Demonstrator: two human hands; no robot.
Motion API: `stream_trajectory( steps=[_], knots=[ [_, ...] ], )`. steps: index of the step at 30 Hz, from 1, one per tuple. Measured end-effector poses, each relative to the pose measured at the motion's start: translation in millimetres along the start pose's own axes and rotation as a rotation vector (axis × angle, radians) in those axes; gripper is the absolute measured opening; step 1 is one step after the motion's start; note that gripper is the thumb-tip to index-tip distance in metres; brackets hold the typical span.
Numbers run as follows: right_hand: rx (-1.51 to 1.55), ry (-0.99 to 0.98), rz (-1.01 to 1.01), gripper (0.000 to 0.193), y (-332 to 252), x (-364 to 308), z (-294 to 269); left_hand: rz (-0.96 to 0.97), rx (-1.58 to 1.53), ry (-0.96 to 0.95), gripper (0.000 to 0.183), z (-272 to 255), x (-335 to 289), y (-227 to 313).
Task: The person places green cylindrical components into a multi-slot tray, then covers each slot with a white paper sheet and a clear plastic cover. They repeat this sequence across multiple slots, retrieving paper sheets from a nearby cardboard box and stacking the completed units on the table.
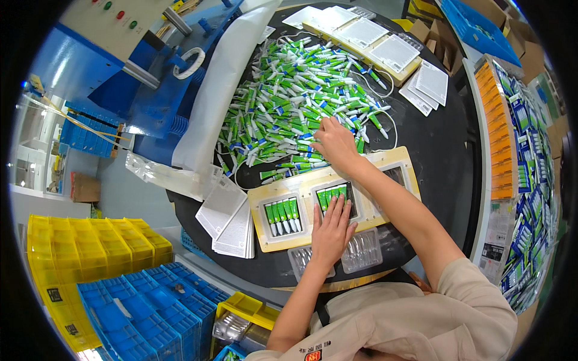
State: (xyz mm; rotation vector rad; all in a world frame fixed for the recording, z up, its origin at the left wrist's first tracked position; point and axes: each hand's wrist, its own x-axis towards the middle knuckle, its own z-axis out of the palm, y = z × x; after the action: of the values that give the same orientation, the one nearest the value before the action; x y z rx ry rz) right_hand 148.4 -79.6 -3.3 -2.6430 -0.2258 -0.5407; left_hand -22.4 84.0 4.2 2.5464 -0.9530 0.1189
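My left hand (331, 231) lies with its fingers stretched out over the green and white tubes (332, 194) in the middle recess of a yellow frame (256, 212). In the left recess, a row of several tubes (282, 212) lies side by side, white caps toward me. My right hand (337, 143) reaches to the near right edge of a big heap of tubes (295, 90). Its fingers are curled together among them, and whatever they hold is hidden. My right forearm crosses above the frame's right part and covers some of it.
White printed cards (226, 210) are stacked left of the frame, others (426, 87) at the far right. Clear plastic blister shells (362, 251) lie at the near edge. A second yellow frame (355, 42) stands at the back. Machinery (144, 78) is on the left, blue crates (141, 310) lower left.
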Motion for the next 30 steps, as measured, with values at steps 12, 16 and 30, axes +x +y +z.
stream_trajectory(
  steps=[12,16,30],
  knots=[
    [0.321,0.028,-0.227,0.023,-1.4,-87.6,-99.7,0.003,0.110,-0.039,0.059,2.4,-7.4,-6.1],
    [0.064,-0.185,-0.626,0.028,-5.8,-138.7,-116.6,0.013,0.094,-0.004,0.059,5.6,-7.3,-6.7],
    [0.108,-0.163,-0.359,0.035,-17.0,-144.3,-102.3,-0.012,0.066,-0.026,0.062,0.3,-3.9,-2.5]
  ],
)
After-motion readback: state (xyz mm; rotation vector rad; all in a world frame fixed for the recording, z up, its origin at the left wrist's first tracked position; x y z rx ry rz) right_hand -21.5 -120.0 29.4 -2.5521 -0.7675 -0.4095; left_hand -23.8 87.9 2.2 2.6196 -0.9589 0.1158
